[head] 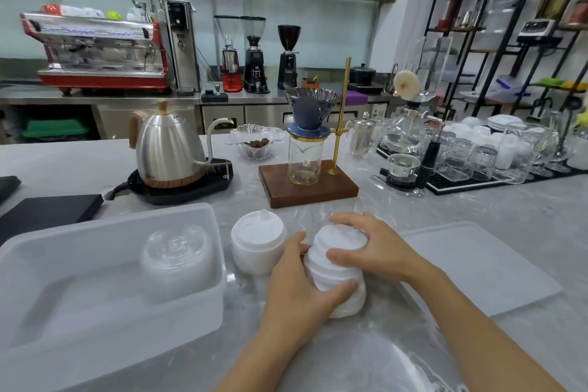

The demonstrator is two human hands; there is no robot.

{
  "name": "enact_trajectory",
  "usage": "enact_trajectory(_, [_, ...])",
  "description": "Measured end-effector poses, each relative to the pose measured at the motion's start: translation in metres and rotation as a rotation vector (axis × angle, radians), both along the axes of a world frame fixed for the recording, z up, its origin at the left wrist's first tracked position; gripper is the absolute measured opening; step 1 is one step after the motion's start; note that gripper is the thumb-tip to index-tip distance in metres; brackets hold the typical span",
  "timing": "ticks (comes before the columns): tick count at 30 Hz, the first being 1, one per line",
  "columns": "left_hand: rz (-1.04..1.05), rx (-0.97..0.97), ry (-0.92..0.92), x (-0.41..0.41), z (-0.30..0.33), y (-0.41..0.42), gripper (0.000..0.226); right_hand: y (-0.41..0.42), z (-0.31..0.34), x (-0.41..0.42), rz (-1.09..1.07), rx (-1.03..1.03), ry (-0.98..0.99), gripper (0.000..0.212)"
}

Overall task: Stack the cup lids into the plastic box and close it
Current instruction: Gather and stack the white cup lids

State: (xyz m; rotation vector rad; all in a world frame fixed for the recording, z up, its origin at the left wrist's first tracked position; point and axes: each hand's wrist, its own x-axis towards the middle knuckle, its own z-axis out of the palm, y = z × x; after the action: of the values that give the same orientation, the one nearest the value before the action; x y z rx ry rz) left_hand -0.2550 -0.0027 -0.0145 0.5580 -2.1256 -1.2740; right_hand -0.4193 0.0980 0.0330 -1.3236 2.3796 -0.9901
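Note:
A leaning stack of white cup lids (331,267) stands on the marble counter in front of me. My left hand (299,283) grips its lower part, thumb across the front. My right hand (372,248) curls over its top from the right. A second, shorter stack of white lids (256,242) stands just to the left, untouched. The open translucent plastic box (219,289) lies at the left, with a stack of clear lids (178,251) inside at its far right corner. The box's flat lid (496,267) lies on the counter at the right.
Behind the stacks stand a pour-over stand on a wooden base (307,181), a steel kettle on its black base (168,153) and a glass bowl of coffee grounds (256,143). Glasses and a siphon brewer (410,153) crowd the far right. A black pad (47,210) lies far left.

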Motion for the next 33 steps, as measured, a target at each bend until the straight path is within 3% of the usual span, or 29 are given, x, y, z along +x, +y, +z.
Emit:
enact_trajectory(6, [-0.006,0.07,0.1,0.004,-0.002,0.001,0.094,0.001,0.01,0.0,-0.071,-0.439,-0.205,0.06])
enact_trajectory(11, [-0.014,0.099,0.161,0.006,0.003,0.0,0.089,0.008,0.018,0.005,-0.035,-0.783,-0.798,0.051])
enact_trajectory(18, [0.035,0.015,0.307,0.009,0.012,0.001,0.082,0.008,0.02,0.016,-0.159,-0.772,-0.91,0.05])
enact_trajectory(27, [0.071,-0.228,0.405,0.012,0.02,0.004,0.085,0.006,0.018,0.034,0.025,-0.765,-0.876,0.061])
enact_trajectory(33, [0.076,-0.141,0.411,0.012,0.02,0.01,0.091,0.004,0.016,0.048,0.212,-0.723,-0.91,0.044])
